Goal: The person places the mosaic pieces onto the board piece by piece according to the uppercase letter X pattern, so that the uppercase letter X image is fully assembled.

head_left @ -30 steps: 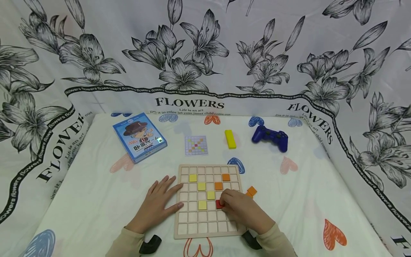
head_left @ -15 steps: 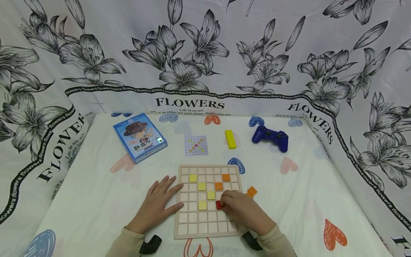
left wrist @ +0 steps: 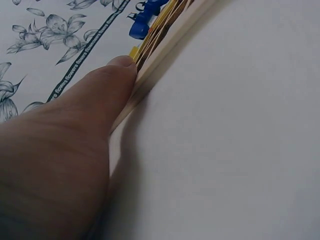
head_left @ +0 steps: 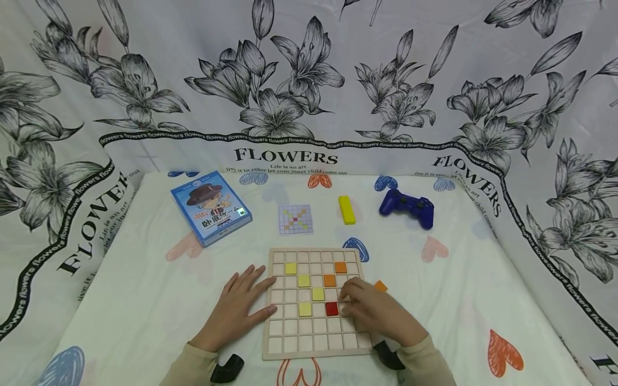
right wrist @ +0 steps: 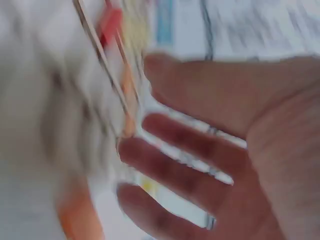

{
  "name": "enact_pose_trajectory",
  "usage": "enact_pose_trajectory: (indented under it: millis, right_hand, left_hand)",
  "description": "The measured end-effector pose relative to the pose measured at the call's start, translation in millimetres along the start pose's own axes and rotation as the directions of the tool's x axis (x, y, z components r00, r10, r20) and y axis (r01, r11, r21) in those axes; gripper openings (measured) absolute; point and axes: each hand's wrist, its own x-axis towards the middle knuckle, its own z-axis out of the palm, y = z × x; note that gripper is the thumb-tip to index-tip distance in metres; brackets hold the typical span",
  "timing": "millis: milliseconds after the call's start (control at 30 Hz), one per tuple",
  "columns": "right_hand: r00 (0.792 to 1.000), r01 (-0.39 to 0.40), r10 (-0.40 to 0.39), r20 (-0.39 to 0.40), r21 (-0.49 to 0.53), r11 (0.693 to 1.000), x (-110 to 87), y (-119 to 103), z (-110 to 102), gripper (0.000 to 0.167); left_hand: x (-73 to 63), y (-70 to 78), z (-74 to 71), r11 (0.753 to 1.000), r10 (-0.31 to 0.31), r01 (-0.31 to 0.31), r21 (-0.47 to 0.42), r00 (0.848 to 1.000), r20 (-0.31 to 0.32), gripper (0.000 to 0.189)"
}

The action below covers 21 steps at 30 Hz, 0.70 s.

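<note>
A wooden grid board (head_left: 289, 343) lies flat on the cloth, with several yellow tiles (head_left: 304, 309) and two orange tiles (head_left: 330, 280) visible in its cells. One red tile (head_left: 331, 309) sits in a cell just left of my right hand (head_left: 379, 311). That hand hovers over the board's right side; in the right wrist view its fingers (right wrist: 165, 165) are spread and hold nothing. My left hand (head_left: 236, 308) rests at the board's left edge, fingers extended, and in the left wrist view its thumb (left wrist: 90, 95) touches the rim. The right hand partly hides loose orange tiles (head_left: 381, 286).
Behind the board lie a small pattern card (head_left: 295, 220) and a yellow block (head_left: 346, 209). A blue game box (head_left: 211, 209) stands back left, a dark blue game controller (head_left: 406, 208) back right. A flower-printed curtain (head_left: 309, 80) rises behind.
My right hand has let go of the red tile, leaving it in its cell, and moved slightly right, covering more of the loose orange tiles. The left hand has stayed put.
</note>
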Motion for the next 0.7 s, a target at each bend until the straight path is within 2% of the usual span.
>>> enact_pose_trajectory:
  millis: [67, 133, 200, 267, 367, 467, 600, 700]
  right_hand:
    - [0.989, -0.131, 0.131, -0.066, 0.005, 0.991, -8.9, 14, -15, 0.017]
    - [0.964, -0.235, 0.232, -0.133, -0.012, 0.972, -18.7, 30, -26, 0.021]
    - [0.941, -0.313, 0.308, -0.139, -0.010, 0.950, -27.7, 44, -33, 0.025]
    - [0.935, -0.340, 0.341, -0.100, 0.024, 0.940, -34.7, 55, -33, 0.028]
    - [0.932, -0.353, 0.358, -0.051, 0.083, 0.932, -40.5, 66, -27, 0.033]
    - [0.940, -0.333, 0.339, -0.026, 0.128, 0.934, -41.4, 71, -20, 0.039]
    - [0.972, -0.230, 0.235, -0.026, 0.124, 0.965, -39.3, 75, -14, 0.042]
    - [0.984, -0.166, 0.171, -0.044, 0.093, 0.982, -38.1, 78, -12, 0.039]
  left_hand:
    - [0.9, 0.4, 1.3, 1.000, 0.007, -0.007, -0.005, 1.000, 0.000, 0.065]
    - [1.0, 0.3, 2.3, 1.000, 0.007, -0.007, 0.002, 1.000, -0.004, 0.065]
    - [0.7, 0.2, 3.0, 1.000, 0.001, -0.001, 0.002, 1.000, -0.008, 0.065]
    - [0.3, 0.2, 3.1, 1.000, -0.003, 0.003, 0.000, 1.000, -0.010, 0.065]
    - [0.2, -0.1, 3.4, 1.000, 0.012, -0.012, -0.012, 1.000, -0.021, 0.065]
    - [-0.7, -0.4, 3.9, 0.999, 0.032, -0.032, -0.011, 0.999, -0.040, 0.064]
    - [-1.8, -0.7, 4.1, 0.999, 0.043, -0.043, 0.003, 0.997, -0.058, 0.064]
    - [-1.2, -0.9, 3.3, 0.999, 0.046, -0.046, 0.010, 0.997, -0.066, 0.064]
